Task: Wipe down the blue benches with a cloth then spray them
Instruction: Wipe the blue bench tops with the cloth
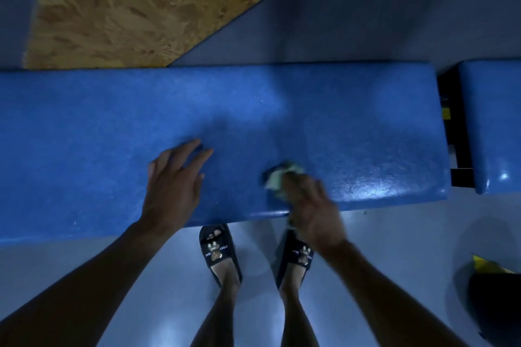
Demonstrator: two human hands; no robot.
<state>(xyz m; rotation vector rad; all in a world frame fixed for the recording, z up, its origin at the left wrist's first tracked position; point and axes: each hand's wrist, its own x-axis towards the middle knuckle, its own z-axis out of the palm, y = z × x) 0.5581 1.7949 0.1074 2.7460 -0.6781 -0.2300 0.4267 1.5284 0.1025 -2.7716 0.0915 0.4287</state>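
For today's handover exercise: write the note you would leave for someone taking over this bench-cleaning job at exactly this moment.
Left hand: open, flat on the near blue bench, holding nothing.
Right hand: closed on the cloth, pressing it on the bench near the front edge; blurred.
Second blue bench stands to the right, across a gap.
Done: wiping under way; how much is covered, I cannot tell.
Left: finish wiping, do the second bench, then spray. No spray bottle in view.

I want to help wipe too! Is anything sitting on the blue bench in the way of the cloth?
Nothing visible blocks it. The right hand presses the cloth on the blue bench, and the surface around it is bare. Only the left hand rests flat on the bench, off to the cloth's left, so wiping that way would meet it.
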